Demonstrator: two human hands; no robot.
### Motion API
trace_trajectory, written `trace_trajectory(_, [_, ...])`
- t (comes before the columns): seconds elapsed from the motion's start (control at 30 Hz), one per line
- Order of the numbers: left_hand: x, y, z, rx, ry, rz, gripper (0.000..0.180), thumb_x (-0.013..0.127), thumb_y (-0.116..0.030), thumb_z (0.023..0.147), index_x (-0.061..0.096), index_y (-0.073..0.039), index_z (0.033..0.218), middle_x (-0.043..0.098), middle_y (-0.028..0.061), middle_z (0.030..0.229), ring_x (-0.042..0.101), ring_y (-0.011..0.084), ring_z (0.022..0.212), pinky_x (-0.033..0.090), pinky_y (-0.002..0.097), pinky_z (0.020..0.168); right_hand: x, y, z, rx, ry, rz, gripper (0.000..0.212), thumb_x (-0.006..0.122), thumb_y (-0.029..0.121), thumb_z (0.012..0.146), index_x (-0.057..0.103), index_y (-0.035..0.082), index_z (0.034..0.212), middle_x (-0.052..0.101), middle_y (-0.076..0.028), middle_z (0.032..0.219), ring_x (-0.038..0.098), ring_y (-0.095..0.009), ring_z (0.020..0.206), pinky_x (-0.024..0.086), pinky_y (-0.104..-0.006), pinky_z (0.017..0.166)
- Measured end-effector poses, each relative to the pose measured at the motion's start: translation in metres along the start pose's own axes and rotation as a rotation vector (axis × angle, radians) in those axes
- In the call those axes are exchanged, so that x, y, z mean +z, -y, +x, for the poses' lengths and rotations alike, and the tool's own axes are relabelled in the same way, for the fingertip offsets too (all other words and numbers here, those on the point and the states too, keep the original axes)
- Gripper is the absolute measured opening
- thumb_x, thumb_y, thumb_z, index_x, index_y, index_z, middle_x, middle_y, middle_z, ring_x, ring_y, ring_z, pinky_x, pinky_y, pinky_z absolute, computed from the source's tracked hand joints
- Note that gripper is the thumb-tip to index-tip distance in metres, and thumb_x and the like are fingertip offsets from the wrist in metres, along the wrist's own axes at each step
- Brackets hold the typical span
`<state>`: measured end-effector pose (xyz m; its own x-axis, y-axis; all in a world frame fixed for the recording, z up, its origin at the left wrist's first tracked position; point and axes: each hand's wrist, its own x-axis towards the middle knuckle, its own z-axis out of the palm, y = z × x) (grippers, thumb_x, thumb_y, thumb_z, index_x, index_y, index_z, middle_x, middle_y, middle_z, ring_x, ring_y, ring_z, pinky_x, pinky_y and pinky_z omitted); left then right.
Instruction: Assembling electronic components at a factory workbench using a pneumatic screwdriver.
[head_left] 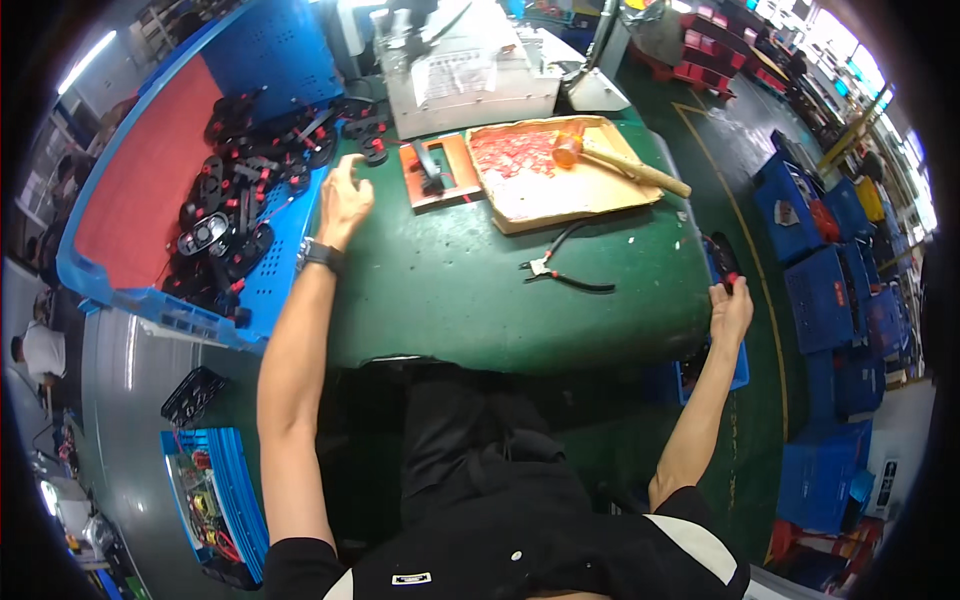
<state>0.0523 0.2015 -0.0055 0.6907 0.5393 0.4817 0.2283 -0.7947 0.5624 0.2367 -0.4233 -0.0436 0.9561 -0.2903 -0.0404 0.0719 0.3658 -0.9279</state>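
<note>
Black shirt (pixel 470 545) foremost, right hand (pixel 731 308) with black part (pixel 724 258) beyond table edge (pixel 688 300)

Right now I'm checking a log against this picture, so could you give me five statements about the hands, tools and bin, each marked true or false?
1. The right hand holds a black-and-red part. True.
2. The mallet hangs from a hook on the wall. False: it rests on the cardboard tray.
3. The pliers lie on the green table. True.
4. The dark wristband is on the right wrist. False: it is on the left wrist, just below the left hand.
5. The blue bin at the left holds many black parts. True.
</note>
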Motion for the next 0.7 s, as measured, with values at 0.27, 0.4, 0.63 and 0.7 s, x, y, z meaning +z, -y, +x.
trace_trajectory(0.27, [0.063, 0.029, 0.057, 0.130, 0.218, 0.231, 0.057, 0.063, -0.024, 0.085, 0.054, -0.023, 0.141, 0.030, 0.0359, 0.153, 0.045, 0.0519, 0.131, 0.041, 0.0507, 0.111, 0.090, 0.009, -0.058, -0.493, 0.298, -0.775, 0.031, 0.061, 0.018, 0.099, 0.064, 0.001, 0.125, 0.063, -0.003, 0.084, 0.055, -0.009, 0.071, 0.047, -0.0256, 0.063])
trace_trajectory(0.4, [0.073, 0.046, 0.060, 0.117, 0.057, 0.310, 0.034, 0.065, -0.024, 0.088, 0.059, -0.007, 0.117, 0.050, 0.0320, 0.135, 0.054, 0.0481, 0.118, 0.046, 0.0512, 0.101, 0.176, 0.000, -0.101, -0.588, 0.795, -0.760, 0.027, 0.061, 0.017, 0.098, 0.065, 0.001, 0.119, 0.067, -0.008, 0.079, 0.060, -0.016, 0.068, 0.048, -0.0317, 0.064])
trace_trajectory(0.63, [0.062, 0.001, -0.013, 0.243, -0.169, 0.331, 0.016, 0.067, -0.016, 0.090, 0.058, -0.003, 0.094, 0.060, 0.0235, 0.123, 0.059, 0.0436, 0.106, 0.048, 0.0497, 0.089, 0.300, -0.084, -0.036, -0.893, 1.097, -0.844, 0.041, 0.060, 0.033, 0.098, 0.060, 0.001, 0.125, 0.069, -0.026, 0.098, 0.069, -0.039, 0.095, 0.054, -0.0457, 0.080])
trace_trajectory(0.7, [0.052, -0.025, -0.049, 0.183, -0.030, 0.293, 0.017, 0.066, -0.013, 0.089, 0.059, -0.001, 0.099, 0.056, 0.0251, 0.133, 0.056, 0.0436, 0.115, 0.045, 0.0499, 0.097, 0.332, -0.114, -0.013, -0.699, 0.976, -1.241, 0.046, 0.057, 0.042, 0.098, 0.061, 0.002, 0.121, 0.068, -0.029, 0.102, 0.067, -0.043, 0.099, 0.054, -0.0498, 0.082])
